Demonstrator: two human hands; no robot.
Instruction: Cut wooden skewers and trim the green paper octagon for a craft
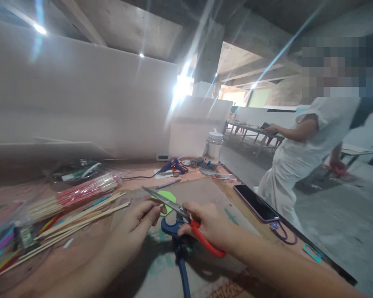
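One angular green piece (169, 195) shows beside pinched left fingers (153, 214); right fingers (193, 209) clasp red-handled scissors (180, 210).

No text can be read for certain. Red print (226, 289) and teal print (161, 265) mark the brown sheet (199, 191) on the desk (93, 252), but the letters are too blurred to make out.

left hand (147, 217) pinching green paper (170, 195) at its edge; right hand (208, 225) gripping scissors (178, 208); sticks (83, 217) at left, phone (256, 203) at right, person (311, 140) beyond.
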